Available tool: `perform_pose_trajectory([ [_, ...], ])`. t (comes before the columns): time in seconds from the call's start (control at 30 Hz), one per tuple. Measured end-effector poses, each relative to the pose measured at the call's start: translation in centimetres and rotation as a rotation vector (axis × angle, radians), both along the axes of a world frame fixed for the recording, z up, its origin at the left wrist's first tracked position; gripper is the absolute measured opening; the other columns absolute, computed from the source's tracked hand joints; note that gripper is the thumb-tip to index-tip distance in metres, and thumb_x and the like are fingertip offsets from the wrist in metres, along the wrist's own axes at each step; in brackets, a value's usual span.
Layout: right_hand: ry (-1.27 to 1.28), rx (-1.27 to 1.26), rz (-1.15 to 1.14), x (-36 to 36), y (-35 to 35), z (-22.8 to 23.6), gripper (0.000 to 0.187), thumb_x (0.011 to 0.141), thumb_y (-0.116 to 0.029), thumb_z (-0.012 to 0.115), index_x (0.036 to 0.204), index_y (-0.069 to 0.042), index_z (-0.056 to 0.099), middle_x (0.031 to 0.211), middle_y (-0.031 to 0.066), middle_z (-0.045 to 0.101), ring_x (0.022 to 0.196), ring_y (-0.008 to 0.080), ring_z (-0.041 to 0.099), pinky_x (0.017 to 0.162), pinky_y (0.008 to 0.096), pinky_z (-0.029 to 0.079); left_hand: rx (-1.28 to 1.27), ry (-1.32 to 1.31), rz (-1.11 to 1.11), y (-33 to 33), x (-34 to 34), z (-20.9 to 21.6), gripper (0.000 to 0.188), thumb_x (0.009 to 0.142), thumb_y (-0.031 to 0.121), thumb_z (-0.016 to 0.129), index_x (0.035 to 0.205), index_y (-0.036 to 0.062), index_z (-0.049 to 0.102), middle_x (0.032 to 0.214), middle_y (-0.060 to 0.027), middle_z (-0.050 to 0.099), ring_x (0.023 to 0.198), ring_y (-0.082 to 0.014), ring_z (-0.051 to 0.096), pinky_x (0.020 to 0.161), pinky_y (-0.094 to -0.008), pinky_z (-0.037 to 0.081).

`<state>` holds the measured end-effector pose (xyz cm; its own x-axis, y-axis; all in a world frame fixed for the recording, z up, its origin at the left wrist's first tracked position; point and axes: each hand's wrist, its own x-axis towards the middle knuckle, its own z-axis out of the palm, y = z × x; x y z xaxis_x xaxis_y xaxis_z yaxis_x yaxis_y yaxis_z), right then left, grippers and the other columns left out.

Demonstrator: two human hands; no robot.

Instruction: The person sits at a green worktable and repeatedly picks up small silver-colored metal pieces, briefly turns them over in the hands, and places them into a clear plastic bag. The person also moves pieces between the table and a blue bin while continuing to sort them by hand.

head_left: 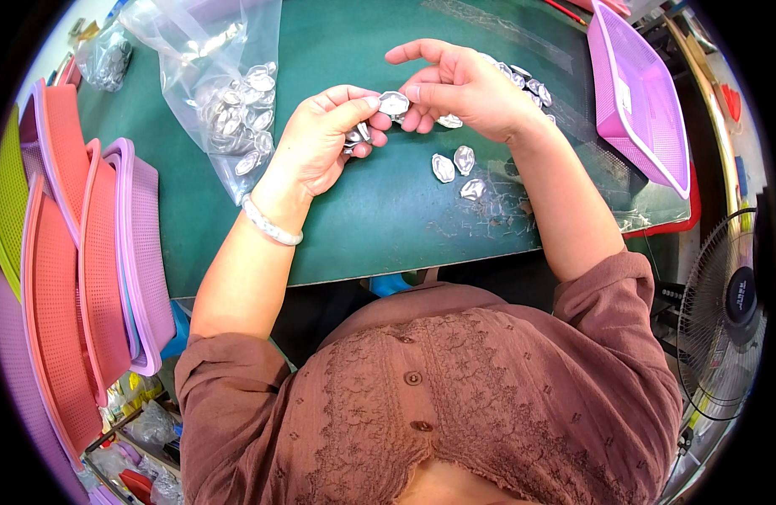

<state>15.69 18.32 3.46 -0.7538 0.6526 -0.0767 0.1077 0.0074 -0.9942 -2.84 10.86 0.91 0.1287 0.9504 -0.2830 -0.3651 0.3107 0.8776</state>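
Note:
My left hand (pixel 325 135) is closed round several small silver oval pieces with wavy rims. One of these silver pieces (pixel 394 103) is pinched flat between its thumb and fingers, while others (pixel 357 135) lie in the curled fingers below. My right hand (pixel 464 91) is just beside it, index finger stretched out and the other fingers apart. Its thumb tip is close to the pinched piece's right edge; whether they touch, I cannot tell. Three loose silver pieces (pixel 464 160) lie on the green table (pixel 363 227) under the right wrist. A heap of them (pixel 535 88) sits behind that wrist, partly hidden.
A clear plastic bag (pixel 236 109) with many silver pieces lies at the left. Stacked pink and purple baskets (pixel 102 269) stand along the left edge. A purple basket (pixel 636 101) rests tilted at the right. A fan (pixel 725 311) stands at the lower right.

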Motion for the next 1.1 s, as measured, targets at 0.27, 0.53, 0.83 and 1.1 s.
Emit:
perform_pose_trajectory([
  [0.27, 0.075, 0.038, -0.018, 0.0, 0.4, -0.7, 0.044, 0.081, 0.000, 0.057, 0.122, 0.004, 0.041, 0.087, 0.0089, 0.060, 0.077, 0.0121, 0.059, 0.071, 0.0232, 0.049, 0.010, -0.102, 0.006, 0.2, -0.1, -0.3, 0.016, 0.085, 0.006, 0.055, 0.100, 0.0004, 0.057, 0.085, -0.0084, 0.062, 0.070, -0.0129, 0.059, 0.057, -0.0199, 0.047],
  [0.53, 0.048, 0.241, -0.047, 0.1, 0.7, -1.3, 0.051, 0.073, 0.005, 0.059, 0.121, 0.000, 0.044, 0.088, 0.0070, 0.059, 0.079, 0.0120, 0.058, 0.069, 0.0244, 0.048, 0.038, -0.142, 0.021, 0.2, -0.3, -0.4, 0.022, 0.085, 0.002, 0.051, 0.105, -0.0019, 0.057, 0.090, -0.0099, 0.061, 0.077, -0.0150, 0.060, 0.063, -0.0220, 0.049],
  [0.83, -0.295, 0.922, 0.056, 0.2, 0.2, -2.2, 0.063, 0.064, 0.000, 0.065, 0.123, -0.009, 0.044, 0.081, 0.0082, 0.055, 0.078, 0.0251, 0.055, 0.071, 0.0353, 0.045, -0.007, -0.129, 0.037, 0.1, -0.1, 0.1, 0.025, 0.085, 0.005, 0.050, 0.108, -0.0046, 0.055, 0.090, -0.0106, 0.060, 0.081, -0.0188, 0.060, 0.066, -0.0237, 0.049],
  [1.1, -0.263, 0.794, 0.055, -0.3, -0.4, -1.1, 0.061, 0.066, 0.004, 0.059, 0.123, -0.007, 0.044, 0.084, 0.0111, 0.057, 0.078, 0.0274, 0.057, 0.067, 0.0356, 0.046, -0.009, -0.139, 0.028, 0.3, -1.0, -0.8, 0.020, 0.083, 0.007, 0.054, 0.102, -0.0005, 0.055, 0.086, -0.0080, 0.060, 0.076, -0.0171, 0.060, 0.057, -0.0230, 0.047],
])
